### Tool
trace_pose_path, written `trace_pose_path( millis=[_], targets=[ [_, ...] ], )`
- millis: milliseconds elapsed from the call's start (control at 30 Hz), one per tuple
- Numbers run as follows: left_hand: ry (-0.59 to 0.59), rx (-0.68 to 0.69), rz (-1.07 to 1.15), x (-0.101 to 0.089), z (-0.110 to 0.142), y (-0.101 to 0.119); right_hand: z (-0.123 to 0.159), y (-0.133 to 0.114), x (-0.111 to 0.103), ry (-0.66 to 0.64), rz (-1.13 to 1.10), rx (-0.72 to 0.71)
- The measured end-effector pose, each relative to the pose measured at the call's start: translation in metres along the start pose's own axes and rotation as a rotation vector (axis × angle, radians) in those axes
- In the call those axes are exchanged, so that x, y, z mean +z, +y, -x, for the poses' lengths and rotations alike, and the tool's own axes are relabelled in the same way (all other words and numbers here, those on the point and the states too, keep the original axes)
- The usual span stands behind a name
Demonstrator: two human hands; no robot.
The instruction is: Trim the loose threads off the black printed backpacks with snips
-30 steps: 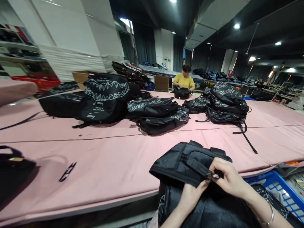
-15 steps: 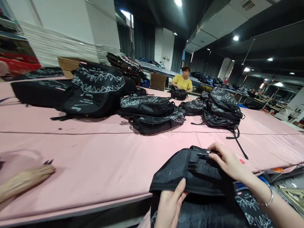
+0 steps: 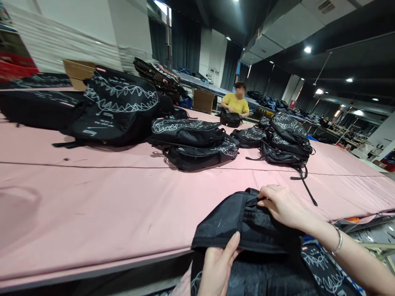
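Black backpack (image 3: 222,224) sits at the pink bench's (image 3: 108,213) near edge, right of the middle, its upper panel raised and its body hanging below, contents hidden. The left hand (image 3: 216,265) rises from beneath, pinching the panel's hem, thumb on top, while the right hand (image 3: 284,207) arches palm-down, fingertips closed on fabric near the panel's top. Beyond the far edge, a cardboard box (image 3: 203,101) conceals whatever it contains.

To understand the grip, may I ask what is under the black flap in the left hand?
Below the edge of the black flap, black fabric and the left hand show; anything deeper is covered.
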State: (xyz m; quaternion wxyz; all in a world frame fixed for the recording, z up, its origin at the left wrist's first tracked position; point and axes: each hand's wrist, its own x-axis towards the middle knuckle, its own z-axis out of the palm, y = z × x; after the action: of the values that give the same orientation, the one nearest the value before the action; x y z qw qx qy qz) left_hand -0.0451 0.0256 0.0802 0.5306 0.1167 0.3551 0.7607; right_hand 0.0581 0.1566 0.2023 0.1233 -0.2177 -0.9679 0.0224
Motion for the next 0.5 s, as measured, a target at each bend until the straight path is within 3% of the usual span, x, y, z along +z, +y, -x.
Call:
trace_pose_path(
  millis=[333,500],
  targets=[
    [0.015,-0.038,-0.012,0.001,-0.002,-0.001,-0.003,-0.011,-0.008,-0.090,0.043,-0.029],
    [0.007,-0.034,0.003,0.001,-0.002,-0.002,-0.003,-0.015,-0.007,-0.075,0.073,-0.031]
  ],
)
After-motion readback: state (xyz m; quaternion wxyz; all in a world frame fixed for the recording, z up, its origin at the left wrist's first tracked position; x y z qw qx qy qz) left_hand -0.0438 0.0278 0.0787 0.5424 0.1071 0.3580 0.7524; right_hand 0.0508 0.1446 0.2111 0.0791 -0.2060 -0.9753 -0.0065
